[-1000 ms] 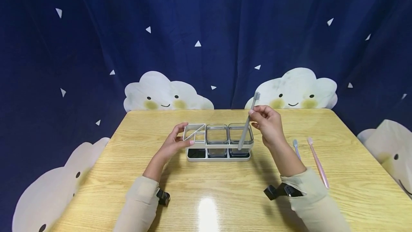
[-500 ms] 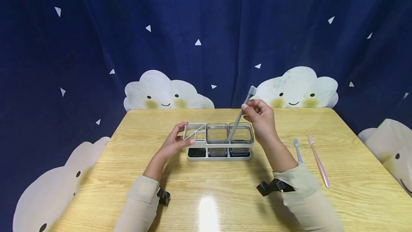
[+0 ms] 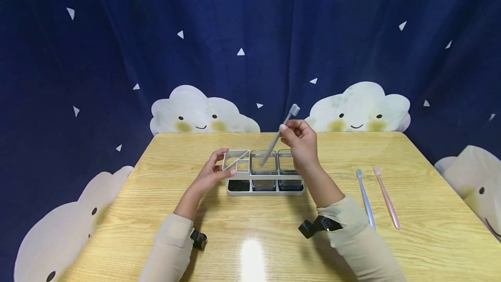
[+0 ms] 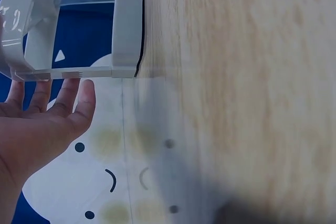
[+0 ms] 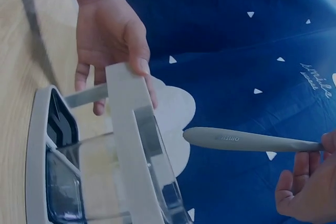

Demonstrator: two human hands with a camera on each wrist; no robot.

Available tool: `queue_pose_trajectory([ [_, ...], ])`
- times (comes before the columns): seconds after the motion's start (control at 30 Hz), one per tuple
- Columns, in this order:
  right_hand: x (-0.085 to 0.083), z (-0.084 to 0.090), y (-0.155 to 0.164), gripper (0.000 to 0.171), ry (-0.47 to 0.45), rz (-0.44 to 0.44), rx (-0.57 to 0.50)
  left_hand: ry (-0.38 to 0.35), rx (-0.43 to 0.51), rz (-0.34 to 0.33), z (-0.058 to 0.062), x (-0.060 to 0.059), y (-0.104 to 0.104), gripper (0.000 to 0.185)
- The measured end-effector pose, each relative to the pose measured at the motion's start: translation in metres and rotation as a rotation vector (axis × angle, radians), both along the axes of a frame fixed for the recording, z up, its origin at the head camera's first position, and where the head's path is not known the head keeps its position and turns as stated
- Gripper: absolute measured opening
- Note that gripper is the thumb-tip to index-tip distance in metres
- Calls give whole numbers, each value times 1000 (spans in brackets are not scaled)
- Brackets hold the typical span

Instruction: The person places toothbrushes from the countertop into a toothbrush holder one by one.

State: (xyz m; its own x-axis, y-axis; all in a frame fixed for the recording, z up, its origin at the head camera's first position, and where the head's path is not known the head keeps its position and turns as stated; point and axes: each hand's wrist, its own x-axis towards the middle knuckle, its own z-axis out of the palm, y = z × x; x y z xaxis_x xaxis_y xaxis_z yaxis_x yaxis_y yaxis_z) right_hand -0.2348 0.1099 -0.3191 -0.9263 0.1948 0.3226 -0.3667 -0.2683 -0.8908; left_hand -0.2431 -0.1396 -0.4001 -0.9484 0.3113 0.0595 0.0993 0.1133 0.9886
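The toothbrush (image 3: 277, 136) is gray, long and thin, near the middle of the head picture. It leans, with its bristle head up and to the right and its smooth round tail down and to the left, over the middle cup of the rack (image 3: 265, 173).

At the left, the left hand (image 3: 211, 173) rests on the left end of the rack with straight fingers. The rack is white plastic, long and boxy, with see-through square cups. It stands on a shiny wooden table (image 3: 156, 212). The right hand (image 3: 299, 140) pinches the toothbrush near its top. At the lower right, a blue toothbrush (image 3: 365, 197) and a pink toothbrush (image 3: 386, 197) lie flat, side by side.
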Motion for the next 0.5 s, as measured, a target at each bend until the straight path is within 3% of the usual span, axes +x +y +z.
queue_pose_trajectory([
  [0.5, -4, -13, -25, 13, 9, 4, -28, -1, -11, 2, 1, 2, 1, 73],
])
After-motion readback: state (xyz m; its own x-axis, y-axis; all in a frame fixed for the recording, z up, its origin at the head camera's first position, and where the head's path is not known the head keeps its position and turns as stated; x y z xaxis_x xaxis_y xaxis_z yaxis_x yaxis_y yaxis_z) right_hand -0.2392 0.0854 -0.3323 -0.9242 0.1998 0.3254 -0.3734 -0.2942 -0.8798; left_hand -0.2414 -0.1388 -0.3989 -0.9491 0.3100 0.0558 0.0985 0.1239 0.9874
